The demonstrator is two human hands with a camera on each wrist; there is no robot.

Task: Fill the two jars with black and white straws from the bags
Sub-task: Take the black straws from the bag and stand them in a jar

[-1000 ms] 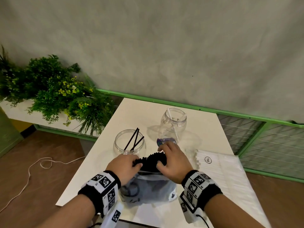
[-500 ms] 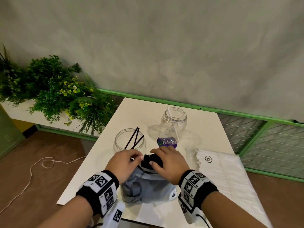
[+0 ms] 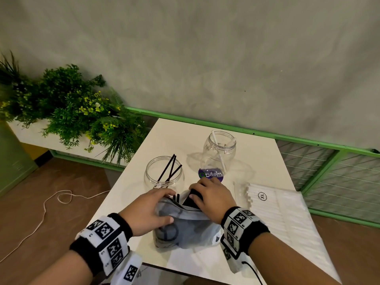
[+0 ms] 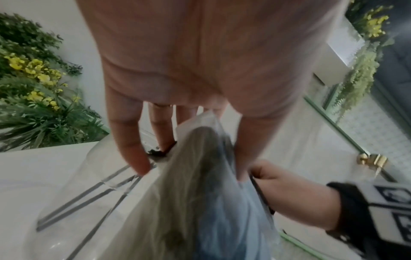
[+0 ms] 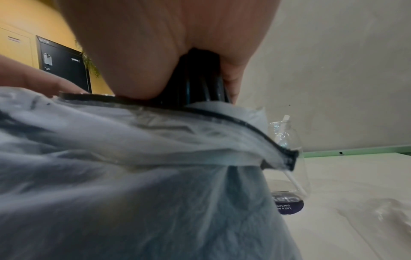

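A translucent grey bag [image 3: 185, 229] of black straws lies at the table's near edge. My left hand [image 3: 164, 205] pinches the bag's side just below its mouth; in the left wrist view the plastic [image 4: 200, 176] is between thumb and fingers. My right hand [image 3: 198, 189] grips a bundle of black straws [image 5: 200, 82] sticking out of the mouth. Just beyond stands a wide clear jar [image 3: 164, 175] holding three black straws. Behind it to the right, a taller jar [image 3: 219, 153] with a purple label holds two white straws. A bag of white straws [image 3: 283, 214] lies flat on the right.
The white table [image 3: 185, 138] ends close in front of me and at the left. A planter of greenery [image 3: 78, 112] stands left of it and a green rail [image 3: 308, 140] behind. A white cord [image 3: 51, 202] lies on the floor.
My left hand slid from the straw ends down onto the bag's side. My right hand closed tighter round the black bundle, which now shows less spread at the mouth.
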